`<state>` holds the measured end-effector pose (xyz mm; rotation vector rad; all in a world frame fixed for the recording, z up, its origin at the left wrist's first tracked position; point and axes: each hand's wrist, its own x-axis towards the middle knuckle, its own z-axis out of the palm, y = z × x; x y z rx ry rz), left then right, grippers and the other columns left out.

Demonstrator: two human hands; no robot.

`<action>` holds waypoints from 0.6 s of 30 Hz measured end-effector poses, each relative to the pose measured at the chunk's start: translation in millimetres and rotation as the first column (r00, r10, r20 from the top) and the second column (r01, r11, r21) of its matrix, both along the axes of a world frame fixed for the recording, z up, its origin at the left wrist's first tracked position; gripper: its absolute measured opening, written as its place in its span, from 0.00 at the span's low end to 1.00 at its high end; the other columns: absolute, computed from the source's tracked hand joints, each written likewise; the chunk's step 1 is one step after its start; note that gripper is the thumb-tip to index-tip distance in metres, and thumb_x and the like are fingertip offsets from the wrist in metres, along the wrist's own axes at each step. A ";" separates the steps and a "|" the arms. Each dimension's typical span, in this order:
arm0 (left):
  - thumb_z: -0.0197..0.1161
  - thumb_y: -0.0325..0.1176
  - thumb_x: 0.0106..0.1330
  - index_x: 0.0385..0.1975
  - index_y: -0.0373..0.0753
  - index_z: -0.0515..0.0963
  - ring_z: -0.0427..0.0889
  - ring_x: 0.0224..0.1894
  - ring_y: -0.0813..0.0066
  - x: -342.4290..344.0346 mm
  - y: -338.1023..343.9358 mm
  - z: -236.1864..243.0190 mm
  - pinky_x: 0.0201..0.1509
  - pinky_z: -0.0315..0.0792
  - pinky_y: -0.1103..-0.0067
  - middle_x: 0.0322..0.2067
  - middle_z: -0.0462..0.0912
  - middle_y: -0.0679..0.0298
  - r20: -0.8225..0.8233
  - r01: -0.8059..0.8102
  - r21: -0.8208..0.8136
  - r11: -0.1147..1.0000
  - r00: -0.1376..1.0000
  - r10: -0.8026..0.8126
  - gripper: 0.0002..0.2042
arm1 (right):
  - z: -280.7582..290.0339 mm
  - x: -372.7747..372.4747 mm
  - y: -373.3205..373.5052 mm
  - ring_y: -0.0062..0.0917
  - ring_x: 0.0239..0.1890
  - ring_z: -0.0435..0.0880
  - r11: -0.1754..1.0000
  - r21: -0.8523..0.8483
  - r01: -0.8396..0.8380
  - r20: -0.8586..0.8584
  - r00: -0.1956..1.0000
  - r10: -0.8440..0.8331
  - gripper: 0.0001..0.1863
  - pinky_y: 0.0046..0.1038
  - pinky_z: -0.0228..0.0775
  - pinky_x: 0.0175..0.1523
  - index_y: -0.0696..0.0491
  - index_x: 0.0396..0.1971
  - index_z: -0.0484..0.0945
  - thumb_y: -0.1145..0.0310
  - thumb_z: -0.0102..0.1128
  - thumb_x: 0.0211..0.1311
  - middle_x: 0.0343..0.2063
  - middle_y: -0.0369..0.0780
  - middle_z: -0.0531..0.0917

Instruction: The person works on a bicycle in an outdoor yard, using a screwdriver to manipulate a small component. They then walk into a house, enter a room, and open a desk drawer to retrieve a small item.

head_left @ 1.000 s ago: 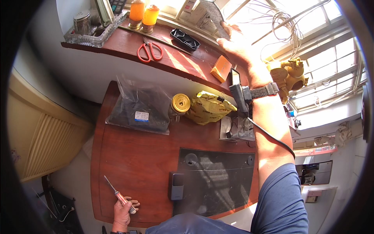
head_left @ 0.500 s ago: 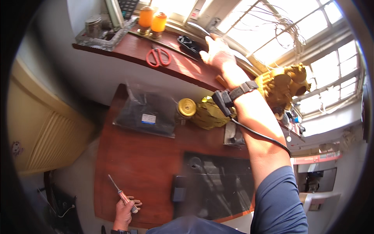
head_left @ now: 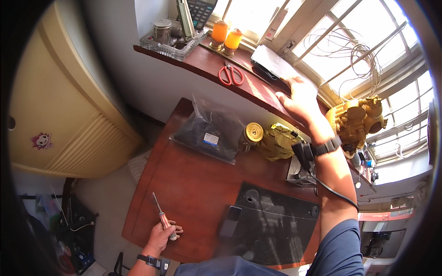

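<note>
Low on the left, my left hand (head_left: 161, 237) is closed around a screwdriver (head_left: 164, 218) with a reddish handle, its metal shaft pointing up and away over the brown table. My right hand (head_left: 301, 101) reaches to the window ledge, where its fingers meet the near right end of a flat, bright white-topped object (head_left: 272, 60). Thumb and fingers look bent on that end, though glare washes out the grip. Something black lies under the white object, mostly covered. Red-handled scissors (head_left: 231, 76) lie to its left on the ledge.
On the brown table (head_left: 184, 179) are a dark plastic bag (head_left: 207, 129), a gold-lidded jar (head_left: 253, 132), a crumpled yellow bag (head_left: 278, 142), a phone (head_left: 231, 221) and a black mat (head_left: 276, 225). Orange lamps (head_left: 233, 40), a glass tray (head_left: 184, 51) and a golden figurine (head_left: 357, 122) stand along the ledge.
The white flat object now covers the black item that showed before. My right hand has drawn back from the window side. My view has turned; the left hand keeps the screwdriver.
</note>
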<state>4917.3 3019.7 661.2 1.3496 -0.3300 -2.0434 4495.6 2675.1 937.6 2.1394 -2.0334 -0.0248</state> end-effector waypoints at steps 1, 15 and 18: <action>0.65 0.31 0.68 0.49 0.31 0.70 0.87 0.43 0.57 0.3 0.5 -0.4 0.43 0.84 0.70 0.41 0.84 0.48 0.002 0.003 -0.006 1.000 1.000 -0.002 0.16 | 1.0 -0.6 16.2 0.44 0.61 0.76 0.994 -0.062 -0.085 0.035 0.996 0.087 0.30 0.41 0.68 0.64 0.54 0.60 0.74 0.57 0.65 0.60 0.58 0.52 0.77; 0.64 0.38 0.71 0.50 0.35 0.74 0.86 0.45 0.64 -19.0 37.0 44.9 0.42 0.84 0.71 0.44 0.83 0.56 -0.015 0.026 -0.169 0.985 0.999 -0.029 0.16 | -33.8 88.3 283.6 0.43 0.56 0.79 0.865 0.184 -0.467 0.790 0.594 0.153 0.27 0.35 0.74 0.59 0.55 0.57 0.75 0.61 0.70 0.60 0.53 0.47 0.79; 0.66 0.42 0.69 0.51 0.34 0.74 0.86 0.43 0.73 -32.1 74.0 80.6 0.36 0.81 0.77 0.42 0.82 0.61 0.025 0.122 -0.284 0.951 0.992 -0.120 0.20 | -60.8 121.5 336.5 0.38 0.52 0.83 0.771 0.293 -0.565 0.830 0.550 0.088 0.31 0.34 0.77 0.56 0.56 0.60 0.74 0.59 0.71 0.60 0.54 0.47 0.79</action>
